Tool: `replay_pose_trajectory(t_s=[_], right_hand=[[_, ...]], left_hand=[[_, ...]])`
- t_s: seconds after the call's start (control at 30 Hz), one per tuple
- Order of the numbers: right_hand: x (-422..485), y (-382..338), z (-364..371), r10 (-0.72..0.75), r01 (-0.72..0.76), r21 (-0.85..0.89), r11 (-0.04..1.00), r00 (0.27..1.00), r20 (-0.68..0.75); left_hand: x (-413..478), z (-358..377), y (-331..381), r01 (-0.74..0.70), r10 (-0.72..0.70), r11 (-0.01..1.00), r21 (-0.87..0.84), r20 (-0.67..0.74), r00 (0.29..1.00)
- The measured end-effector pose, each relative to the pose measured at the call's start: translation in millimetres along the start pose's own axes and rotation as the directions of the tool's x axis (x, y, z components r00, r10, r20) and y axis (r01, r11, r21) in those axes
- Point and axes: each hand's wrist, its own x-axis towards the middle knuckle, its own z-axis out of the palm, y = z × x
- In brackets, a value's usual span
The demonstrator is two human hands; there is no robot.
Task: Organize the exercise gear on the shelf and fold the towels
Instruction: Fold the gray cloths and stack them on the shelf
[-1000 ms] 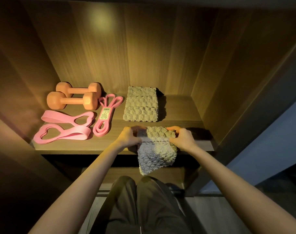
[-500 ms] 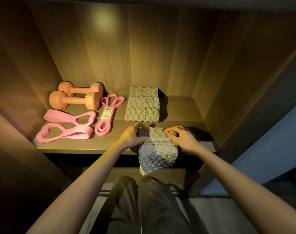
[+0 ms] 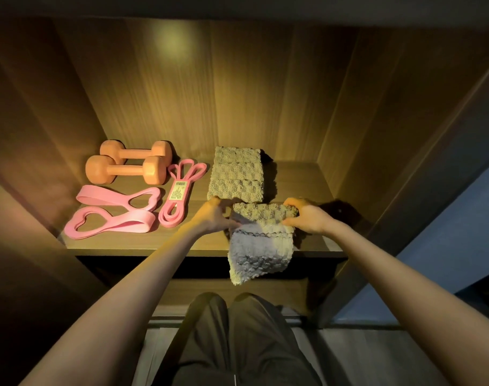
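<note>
A person stands at a wooden shelf (image 3: 302, 182) and works on a knobbly, pale towel (image 3: 261, 246) that sits at the shelf's front edge, a little right of centre. The top part of this towel lies folded on the board, and its lower part hangs down over the front lip into the dark below. The left hand (image 3: 214, 214) grips the towel's left edge with its fingers curled in around the cloth. The right hand (image 3: 310, 215) does the same at the right edge, fingers bent over the top corner and closed on the fabric. Both hands hold the fold line between them. Just behind, nearly touching the held towel, a folded towel (image 3: 237, 174) of the same texture lies flat, stretching towards the back wall. To its left a narrow pink band with a label (image 3: 179, 190) lies coiled lengthways. Further left are two wide pink loop bands with heart-shaped openings — the rear loop band (image 3: 98, 195) and the front loop band (image 3: 134, 222) — lying side by side and touching at their right ends. Behind them, at the back left of the shelf, are two orange dumbbells — the rear dumbbell (image 3: 136, 149) and the front dumbbell (image 3: 126, 170) — set parallel and close together. Below the shelf the person's dark trousers (image 3: 237, 344) show between the two bare forearms.
</note>
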Motion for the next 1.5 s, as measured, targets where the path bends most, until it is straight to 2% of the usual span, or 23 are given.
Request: replay_pose_trajectory(t_s=[0.07,0.17,0.27,0.4,0.53,0.63,0.7,0.8,0.9,0.97,1.1,1.23,1.37,1.43,1.5], right_hand=[[4,-3,-3,0.044,-0.034,0.123,0.992,0.996,-0.08],[7,-9,-4,0.092,-0.043,0.36,0.932,0.988,-0.12],[5,-9,0,0.108,-0.049,0.406,0.913,0.986,-0.124],[-2,-7,5,0.111,-0.048,0.367,0.929,0.982,-0.153],[-8,-4,10,0.104,-0.047,0.376,0.925,0.986,-0.133],[-12,1,16,0.117,-0.056,0.465,0.883,0.988,-0.103],[-12,5,20,0.14,-0.058,0.543,0.837,0.984,-0.11],[-12,9,29,0.188,-0.06,0.606,0.793,0.971,-0.15],[-12,11,36,0.121,0.004,0.49,0.872,0.967,-0.223],[-11,13,40,0.136,-0.006,0.439,0.899,0.954,-0.266],[-8,14,46,0.121,0.0,0.33,0.944,0.93,-0.347],[-5,15,42,0.055,-0.005,0.174,0.985,0.957,-0.286],[-3,16,37,0.083,-0.06,0.144,0.988,0.983,-0.163],[-3,14,37,0.067,-0.05,0.113,0.992,0.986,-0.155],[-2,10,36,0.038,-0.03,0.049,0.998,0.984,-0.175]], left_hand=[[5,-6,0,0.029,-0.033,0.999,-0.045,-0.082,0.996],[11,-9,1,0.095,-0.116,0.986,-0.134,-0.158,0.981],[8,-5,3,0.205,-0.25,0.9,-0.385,-0.069,0.966],[-2,-1,2,0.288,-0.304,0.742,-0.605,0.078,0.949],[-15,4,2,0.309,-0.273,0.598,-0.739,0.174,0.946],[-19,8,3,0.308,-0.275,0.522,-0.795,0.185,0.944],[-21,11,3,0.306,-0.286,0.505,-0.807,0.177,0.942],[-23,17,4,0.255,-0.253,0.564,-0.786,0.129,0.959],[-25,24,5,0.204,-0.247,0.66,-0.723,0.047,0.968],[-25,27,3,0.152,-0.218,0.726,-0.671,-0.014,0.976],[-25,31,0,0.104,-0.177,0.869,-0.484,-0.108,0.978],[-19,24,3,0.104,-0.145,0.935,-0.338,-0.098,0.985],[-12,17,6,0.098,-0.114,0.971,-0.219,-0.063,0.991],[-10,22,5,0.09,-0.096,0.975,-0.203,-0.019,0.995],[-13,25,5,0.093,-0.084,0.959,-0.267,0.047,0.995]])
